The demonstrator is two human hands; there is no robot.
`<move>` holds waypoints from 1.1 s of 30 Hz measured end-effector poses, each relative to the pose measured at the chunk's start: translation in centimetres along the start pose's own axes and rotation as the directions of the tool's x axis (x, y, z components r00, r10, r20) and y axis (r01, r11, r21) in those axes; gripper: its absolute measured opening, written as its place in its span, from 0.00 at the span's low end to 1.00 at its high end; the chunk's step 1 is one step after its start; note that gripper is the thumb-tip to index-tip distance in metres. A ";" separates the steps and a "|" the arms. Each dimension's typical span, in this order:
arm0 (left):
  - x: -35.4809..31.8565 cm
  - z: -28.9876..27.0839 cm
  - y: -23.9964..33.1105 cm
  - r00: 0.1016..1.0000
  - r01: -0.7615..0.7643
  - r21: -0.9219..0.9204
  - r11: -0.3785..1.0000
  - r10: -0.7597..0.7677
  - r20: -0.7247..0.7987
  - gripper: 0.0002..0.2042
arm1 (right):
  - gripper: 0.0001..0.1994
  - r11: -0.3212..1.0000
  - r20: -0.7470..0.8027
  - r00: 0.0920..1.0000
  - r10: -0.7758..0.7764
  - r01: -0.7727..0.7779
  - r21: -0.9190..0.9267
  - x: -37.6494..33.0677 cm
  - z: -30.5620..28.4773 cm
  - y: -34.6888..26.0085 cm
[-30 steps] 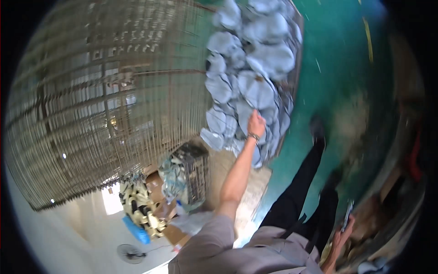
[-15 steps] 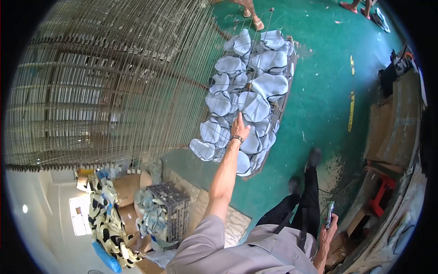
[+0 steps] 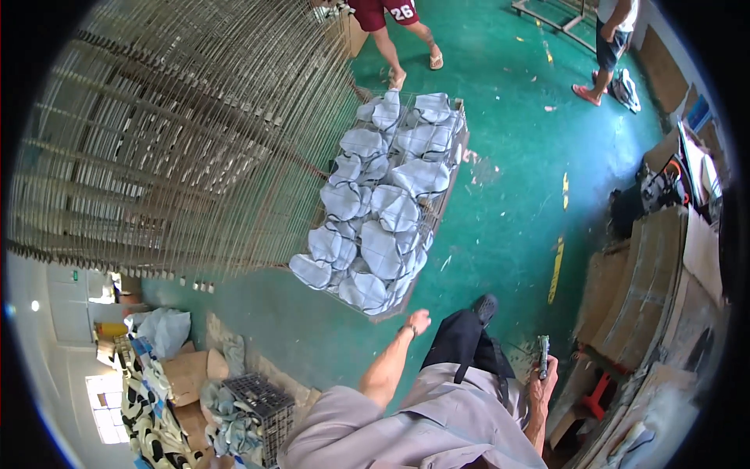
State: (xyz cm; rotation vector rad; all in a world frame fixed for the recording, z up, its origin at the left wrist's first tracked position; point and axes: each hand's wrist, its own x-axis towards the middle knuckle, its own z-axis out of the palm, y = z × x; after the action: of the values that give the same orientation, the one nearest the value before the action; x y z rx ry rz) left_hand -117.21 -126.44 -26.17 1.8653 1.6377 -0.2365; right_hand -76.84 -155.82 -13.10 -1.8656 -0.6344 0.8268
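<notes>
My left hand (image 3: 419,320) hangs low, its fingers curled in and nothing visible in them. It is just off the near corner of a wire rack (image 3: 461,117), not touching it. Rows of pale grey-blue, rounded fabric pieces with dark edging (image 3: 380,248) lie over the rack; their exact kind is unclear. At my right side, my right hand (image 3: 543,384) is closed round a slim, silver-and-greenish handheld object (image 3: 544,353). It stands upright out of the fist, and its kind cannot be made out.
Tall racks of thin metal rods (image 3: 180,156) fill the left. Stacked cardboard (image 3: 637,273) and a red stool (image 3: 598,395) line the right. A dark crate (image 3: 266,399) is lower left. Two other people stand ahead, one in maroon shorts (image 3: 371,16), another by the right wall (image 3: 613,47).
My left hand has drawn back from the fabric pieces toward my body, and its outstretched fingers have curled. The view has shifted, showing more floor ahead. My right hand still grips the slim object.
</notes>
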 end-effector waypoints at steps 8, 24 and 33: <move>-8.9 15.3 -5.0 0.806 0.376 0.074 0.924 -0.365 0.465 0.11 | 0.32 0.979 -0.227 0.954 -0.196 0.204 0.009 -8.1 -4.0 0.7; -0.3 20.6 6.1 0.952 -0.254 -0.335 0.908 0.173 -0.251 0.20 | 0.42 0.886 -0.502 0.810 -0.305 0.434 0.162 -26.1 -11.5 19.5; -17.1 43.0 -3.3 0.990 0.137 -0.349 0.927 -0.113 0.091 0.17 | 0.43 0.880 -0.534 0.798 -0.281 0.436 0.189 -36.9 -20.9 33.8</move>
State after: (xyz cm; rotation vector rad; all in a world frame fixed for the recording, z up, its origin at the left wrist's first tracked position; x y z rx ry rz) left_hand -112.28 -164.72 -51.94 1.4686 1.6305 -0.0512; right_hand -81.74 -207.79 -27.65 -1.5129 -0.4813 0.1570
